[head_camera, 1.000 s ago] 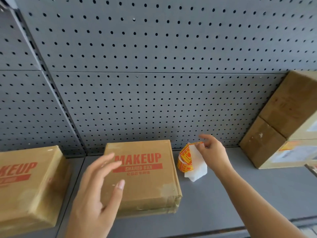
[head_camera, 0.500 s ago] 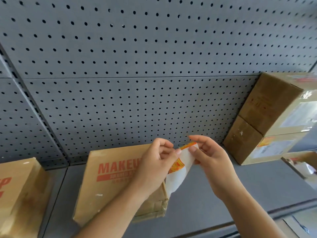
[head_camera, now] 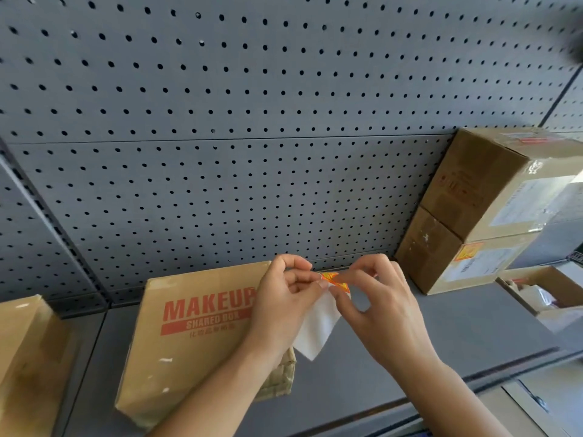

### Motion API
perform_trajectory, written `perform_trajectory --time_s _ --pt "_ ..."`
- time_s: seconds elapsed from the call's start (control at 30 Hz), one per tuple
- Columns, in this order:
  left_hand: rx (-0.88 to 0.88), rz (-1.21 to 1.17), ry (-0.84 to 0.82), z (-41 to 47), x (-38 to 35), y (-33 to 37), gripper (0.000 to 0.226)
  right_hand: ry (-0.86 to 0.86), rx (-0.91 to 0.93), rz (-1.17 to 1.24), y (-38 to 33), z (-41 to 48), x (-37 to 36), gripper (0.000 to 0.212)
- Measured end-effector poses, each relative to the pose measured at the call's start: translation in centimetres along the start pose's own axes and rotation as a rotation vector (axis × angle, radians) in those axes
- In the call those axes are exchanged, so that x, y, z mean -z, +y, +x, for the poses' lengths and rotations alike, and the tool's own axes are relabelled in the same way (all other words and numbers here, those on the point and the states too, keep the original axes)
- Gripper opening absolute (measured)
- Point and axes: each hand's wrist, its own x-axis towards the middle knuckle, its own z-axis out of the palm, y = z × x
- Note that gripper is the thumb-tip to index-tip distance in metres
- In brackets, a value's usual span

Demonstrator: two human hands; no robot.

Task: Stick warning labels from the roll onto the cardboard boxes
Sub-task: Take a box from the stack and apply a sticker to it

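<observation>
Both my hands meet above the grey shelf, just right of a flat cardboard box (head_camera: 195, 342) printed "MAKEUP SHARED BOX" in red. My left hand (head_camera: 284, 304) and my right hand (head_camera: 378, 307) pinch the label roll's strip between their fingertips. An orange and yellow warning label (head_camera: 334, 279) shows between the fingers, and white backing paper (head_camera: 318, 329) hangs down below them. The rest of the roll is hidden by my hands.
Two cardboard boxes (head_camera: 492, 209) are stacked at the right against the grey pegboard wall (head_camera: 252, 121); the lower one carries an orange label (head_camera: 468, 251). Another brown box (head_camera: 25, 357) lies at the far left. An open box (head_camera: 542, 288) sits at the right edge.
My left hand left the makeup box and joined my right hand at the label strip, which was lifted off the shelf. The view has swung right.
</observation>
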Motion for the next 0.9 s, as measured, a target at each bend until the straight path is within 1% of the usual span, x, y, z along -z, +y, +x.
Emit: perform_trajectory --time_s 0.1,0.17,0.27,0.4,0.53,0.6,0.63,0.77,0.83,0.9 --pt "-0.074 0.036 -0.019 0.1 0.3 -0.4 0.025 -0.062 0.021 0.055 0.1 0.4 0.5 0.022" --pt "-0.13 0.085 -0.038 0.1 0.5 -0.7 0.025 -0.104 0.008 0.109 0.1 0.6 0.7 0.019" --pt "-0.182 0.137 -0.072 0.0 0.6 -1.0 0.024 -0.134 0.009 0.095 0.1 0.7 0.8 0.013" --pt "-0.211 0.177 -0.079 0.0 0.6 -1.1 0.023 -0.156 0.014 0.078 0.0 0.6 0.6 0.018" --pt "-0.214 0.218 -0.078 -0.1 0.6 -1.2 0.024 -0.142 -0.053 0.095 0.1 0.6 0.4 0.012" --pt "-0.204 0.219 -0.072 -0.1 0.6 -1.2 0.025 -0.142 -0.057 0.119 0.0 0.8 0.7 0.011" --pt "-0.195 0.21 -0.07 -0.1 0.5 -1.2 0.025 -0.154 -0.048 0.133 -0.1 0.8 0.8 0.012" --pt "-0.173 0.186 -0.068 0.2 0.6 -0.9 0.023 -0.196 -0.008 0.17 -0.3 1.0 1.1 0.03" --pt "-0.148 0.164 -0.073 0.3 0.7 -0.8 0.021 -0.2 -0.019 0.181 0.0 1.1 1.2 0.03" --pt "-0.133 0.163 -0.077 0.3 0.6 -0.8 0.02 -0.2 -0.041 0.185 0.2 1.2 1.2 0.024"
